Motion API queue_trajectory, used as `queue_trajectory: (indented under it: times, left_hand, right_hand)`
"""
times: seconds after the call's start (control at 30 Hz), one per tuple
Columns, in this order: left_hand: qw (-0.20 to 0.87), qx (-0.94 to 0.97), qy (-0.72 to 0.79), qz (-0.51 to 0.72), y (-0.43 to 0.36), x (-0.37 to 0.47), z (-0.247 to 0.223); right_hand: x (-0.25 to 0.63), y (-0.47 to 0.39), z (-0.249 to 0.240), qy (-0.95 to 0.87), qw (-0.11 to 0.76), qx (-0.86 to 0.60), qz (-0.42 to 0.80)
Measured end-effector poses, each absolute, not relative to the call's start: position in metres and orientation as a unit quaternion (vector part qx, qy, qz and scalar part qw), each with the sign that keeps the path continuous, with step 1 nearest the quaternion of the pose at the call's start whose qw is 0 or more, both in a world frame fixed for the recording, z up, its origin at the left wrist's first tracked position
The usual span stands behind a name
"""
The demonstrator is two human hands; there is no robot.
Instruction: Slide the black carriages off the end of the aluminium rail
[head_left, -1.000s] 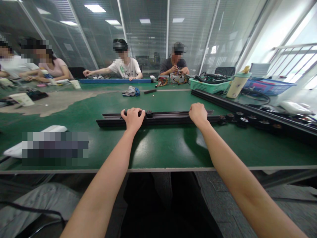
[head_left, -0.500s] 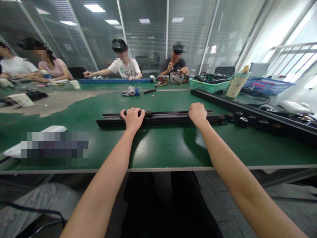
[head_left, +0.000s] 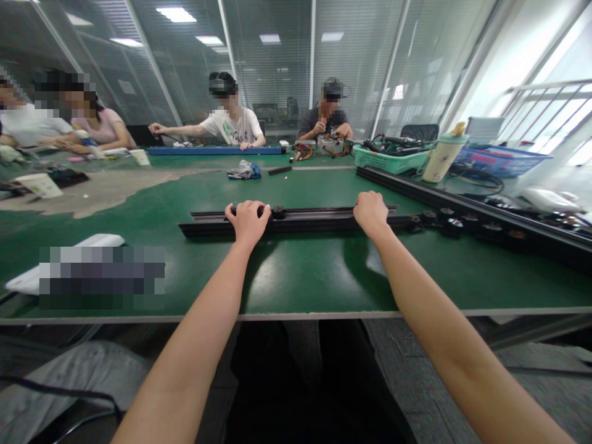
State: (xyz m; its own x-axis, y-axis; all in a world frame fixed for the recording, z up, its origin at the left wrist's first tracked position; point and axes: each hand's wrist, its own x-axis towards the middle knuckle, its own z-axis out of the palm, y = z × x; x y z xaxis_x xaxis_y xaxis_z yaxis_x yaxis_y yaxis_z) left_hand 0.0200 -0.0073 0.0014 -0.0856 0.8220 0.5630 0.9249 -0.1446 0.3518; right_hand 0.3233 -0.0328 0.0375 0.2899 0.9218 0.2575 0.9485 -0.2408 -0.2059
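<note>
A long black rail [head_left: 314,224] lies crosswise on the green table [head_left: 305,277]. My left hand [head_left: 248,220] is closed round a dark part on the rail, left of its middle; the palm hides most of that part. Just right of those fingers a small black block [head_left: 279,213] sits on the rail. Toward the rail's right end, my right hand [head_left: 370,211] is closed on the rail, its fingertips mostly hidden behind the hand. Several small black parts [head_left: 451,226] lie by the rail's right end.
Another long black rail [head_left: 462,206] runs diagonally at the right. Behind it stand a green basket [head_left: 393,161], a cream bottle [head_left: 444,159] and a blue basket [head_left: 513,161]. A grey-blue cloth [head_left: 244,170] lies farther back. Several people sit across the table.
My hands and the rail are almost unmoved. Across the table, a person's outstretched hand has shifted slightly left and up.
</note>
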Motion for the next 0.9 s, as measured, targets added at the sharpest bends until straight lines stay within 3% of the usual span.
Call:
queue_trajectory:
  times: [0.9]
  left_hand:
    - [0.073,-0.673,-0.647,-0.351,-0.0071,0.0192,0.0011]
  right_hand:
    - [0.3274,-0.0285,0.0325,-0.582,0.163,-0.795,-0.054]
